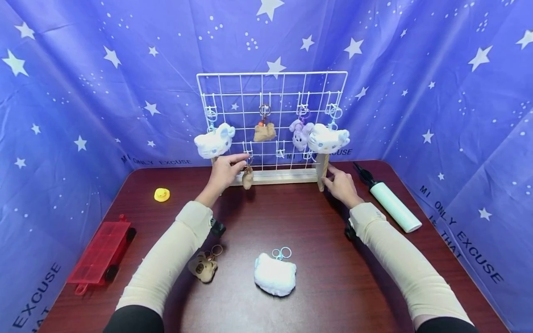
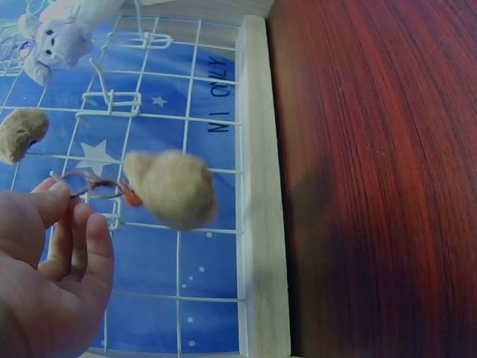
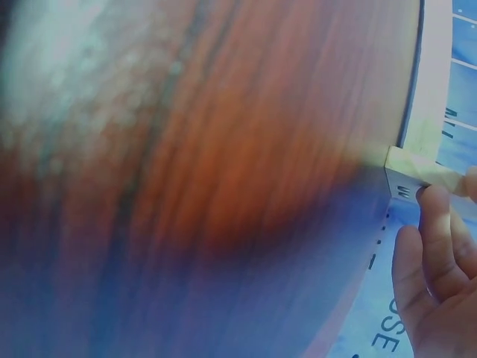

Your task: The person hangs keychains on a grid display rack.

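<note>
A white wire grid rack (image 1: 283, 95) with a wooden base stands at the back of the table. With thumb and fingertips, my left hand (image 1: 226, 172) pinches the metal ring (image 2: 93, 183) of a brown plush keychain (image 2: 175, 190) at a lower-left hook. The plush (image 1: 247, 178) dangles in front of the base. At the rack's right end, my right hand (image 1: 342, 186) holds the wooden foot (image 3: 425, 170) between thumb and fingers. Higher on the rack hang another brown plush keychain (image 1: 264, 132), a purple one (image 1: 300, 134), and white ones at left (image 1: 214, 140) and right (image 1: 328, 138).
A brown bear keychain (image 1: 203, 267) and a white plush keychain (image 1: 275, 275) lie on the front of the table. A yellow duck (image 1: 162, 194) and a red wheeled cart (image 1: 102, 252) are at left. A pale green hand pump (image 1: 394, 206) lies at right.
</note>
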A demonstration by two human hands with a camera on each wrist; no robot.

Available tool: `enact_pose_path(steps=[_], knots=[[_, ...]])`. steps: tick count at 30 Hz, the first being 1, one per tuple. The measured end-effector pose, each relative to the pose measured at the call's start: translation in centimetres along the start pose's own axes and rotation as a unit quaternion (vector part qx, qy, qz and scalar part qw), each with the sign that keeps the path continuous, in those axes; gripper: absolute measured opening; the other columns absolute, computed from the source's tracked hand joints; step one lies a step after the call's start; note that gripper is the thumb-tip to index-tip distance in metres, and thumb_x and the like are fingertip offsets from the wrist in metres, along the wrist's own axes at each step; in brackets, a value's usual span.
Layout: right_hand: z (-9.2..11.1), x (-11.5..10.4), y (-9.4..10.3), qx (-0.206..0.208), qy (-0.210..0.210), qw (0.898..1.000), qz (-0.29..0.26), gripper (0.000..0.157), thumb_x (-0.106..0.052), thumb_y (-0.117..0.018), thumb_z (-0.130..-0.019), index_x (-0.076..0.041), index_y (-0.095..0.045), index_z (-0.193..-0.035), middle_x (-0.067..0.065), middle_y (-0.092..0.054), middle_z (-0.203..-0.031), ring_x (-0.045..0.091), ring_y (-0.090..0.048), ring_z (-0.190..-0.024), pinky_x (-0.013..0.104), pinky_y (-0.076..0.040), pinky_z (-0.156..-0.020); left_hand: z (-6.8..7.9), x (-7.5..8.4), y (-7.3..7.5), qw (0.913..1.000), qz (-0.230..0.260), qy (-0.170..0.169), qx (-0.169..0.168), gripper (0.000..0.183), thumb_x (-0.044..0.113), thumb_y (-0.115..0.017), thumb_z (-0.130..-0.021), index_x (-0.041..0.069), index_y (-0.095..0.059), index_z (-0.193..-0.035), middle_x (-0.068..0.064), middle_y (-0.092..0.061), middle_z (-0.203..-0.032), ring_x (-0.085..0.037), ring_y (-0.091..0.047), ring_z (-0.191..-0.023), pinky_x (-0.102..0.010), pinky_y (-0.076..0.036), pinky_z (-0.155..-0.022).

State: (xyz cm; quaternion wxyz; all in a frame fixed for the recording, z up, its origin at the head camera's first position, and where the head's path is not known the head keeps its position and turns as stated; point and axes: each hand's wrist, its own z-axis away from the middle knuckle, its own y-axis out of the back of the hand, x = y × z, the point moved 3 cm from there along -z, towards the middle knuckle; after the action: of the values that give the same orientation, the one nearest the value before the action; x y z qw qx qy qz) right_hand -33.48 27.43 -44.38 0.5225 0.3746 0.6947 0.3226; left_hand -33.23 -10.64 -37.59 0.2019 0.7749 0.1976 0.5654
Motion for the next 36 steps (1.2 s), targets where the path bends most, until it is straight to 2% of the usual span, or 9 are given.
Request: enact_pose_path(steps=[7, 13, 15, 20, 23, 26, 30, 33, 36], knots=[[-0.1, -0.1, 0.0, -0.003, -0.001, 1.000, -0.001, 0.059, -0.029, -0.067, -0.098, -0.008, -0.049, -0.151, 0.011, -0.077, -0.079, 0.023, -0.072, -0.069, 0.047, -0.056, -0.077, 0.5, -0.5, 0.6, 1.0000, -0.001, 0.008, -0.005, 0.033, 0.017, -0.069, -0.097, 0.020, -0.072, -0.130, -0.009, -0.077, -0.114, -0.026, -0.070, -0.086, -0.019, -0.047, -0.065], [-0.1, -0.2, -0.1, -0.003, 0.006, 1.000, -0.003, 0.060, -0.028, -0.066, -0.098, -0.007, -0.049, -0.151, 0.012, -0.077, -0.078, 0.023, -0.072, -0.067, 0.048, -0.056, -0.076, 1.1, -1.2, 1.0, 0.9996, 0.012, 0.009, -0.024, 0.033, 0.019, -0.070, -0.097, 0.021, -0.073, -0.129, -0.010, -0.078, -0.110, -0.038, -0.072, -0.086, -0.018, -0.048, -0.059], [-0.2, -0.2, -0.2, -0.003, 0.007, 1.000, -0.002, 0.060, -0.028, -0.066, -0.098, -0.008, -0.048, -0.151, 0.012, -0.077, -0.079, 0.023, -0.072, -0.067, 0.047, -0.056, -0.076, 1.5, -1.4, 1.2, 0.9995, 0.008, 0.006, -0.029, 0.033, 0.020, -0.070, -0.097, 0.020, -0.072, -0.130, -0.010, -0.078, -0.109, -0.038, -0.073, -0.086, -0.018, -0.050, -0.060], [-0.2, -0.2, -0.4, -0.008, 0.003, 1.000, -0.007, 0.060, -0.029, -0.066, -0.098, -0.009, -0.048, -0.152, 0.012, -0.077, -0.080, 0.023, -0.072, -0.068, 0.048, -0.056, -0.077, 2.6, -1.6, 1.9, 0.9987, 0.002, 0.015, -0.048, 0.032, 0.021, -0.069, -0.098, 0.019, -0.072, -0.130, -0.013, -0.077, -0.108, -0.026, -0.071, -0.080, -0.018, -0.049, -0.059], [-0.2, -0.1, -0.5, -0.007, 0.001, 1.000, -0.010, 0.060, -0.029, -0.066, -0.098, -0.009, -0.048, -0.152, 0.011, -0.077, -0.079, 0.022, -0.072, -0.067, 0.048, -0.056, -0.077, 3.5, -1.7, 2.3, 0.9977, 0.006, 0.024, -0.063, 0.033, 0.019, -0.069, -0.098, 0.019, -0.071, -0.131, -0.014, -0.077, -0.104, -0.020, -0.070, -0.075, -0.023, -0.050, -0.057], [-0.3, 0.1, -0.6, -0.007, 0.001, 1.000, -0.011, 0.059, -0.029, -0.066, -0.099, -0.010, -0.049, -0.151, 0.011, -0.077, -0.079, 0.022, -0.072, -0.067, 0.048, -0.056, -0.078, 4.5, -2.1, 2.7, 0.9960, 0.010, 0.030, -0.084, 0.035, 0.018, -0.068, -0.098, 0.018, -0.070, -0.133, -0.015, -0.075, -0.101, -0.020, -0.071, -0.075, -0.033, -0.057, -0.062], [-0.3, 0.1, -0.6, -0.008, -0.001, 1.000, -0.015, 0.060, -0.030, -0.066, -0.099, -0.010, -0.048, -0.152, 0.012, -0.077, -0.080, 0.023, -0.072, -0.067, 0.048, -0.056, -0.079, 6.0, -2.7, 3.2, 0.9927, 0.015, 0.033, -0.115, 0.036, 0.016, -0.068, -0.098, 0.014, -0.069, -0.134, -0.016, -0.073, -0.117, -0.032, -0.073, -0.084, -0.051, -0.060, -0.078], [-0.3, 0.3, -0.5, -0.005, -0.003, 1.000, -0.015, 0.060, -0.031, -0.066, -0.099, -0.010, -0.048, -0.152, 0.012, -0.077, -0.081, 0.022, -0.073, -0.067, 0.049, -0.055, -0.080, 7.0, -3.3, 3.6, 0.9896, 0.016, 0.044, -0.136, 0.036, 0.017, -0.068, -0.098, 0.013, -0.068, -0.134, -0.017, -0.068, -0.132, -0.040, -0.072, -0.089, -0.055, -0.059, -0.083], [-0.3, 0.4, -0.3, -0.003, -0.004, 1.000, -0.017, 0.060, -0.031, -0.066, -0.099, -0.009, -0.048, -0.152, 0.014, -0.077, -0.082, 0.024, -0.073, -0.068, 0.049, -0.055, -0.080, 7.9, -3.7, 4.3, 0.9879, 0.006, 0.055, -0.145, 0.036, 0.019, -0.068, -0.098, 0.015, -0.069, -0.134, -0.018, -0.067, -0.133, -0.041, -0.072, -0.090, -0.054, -0.059, -0.083]])
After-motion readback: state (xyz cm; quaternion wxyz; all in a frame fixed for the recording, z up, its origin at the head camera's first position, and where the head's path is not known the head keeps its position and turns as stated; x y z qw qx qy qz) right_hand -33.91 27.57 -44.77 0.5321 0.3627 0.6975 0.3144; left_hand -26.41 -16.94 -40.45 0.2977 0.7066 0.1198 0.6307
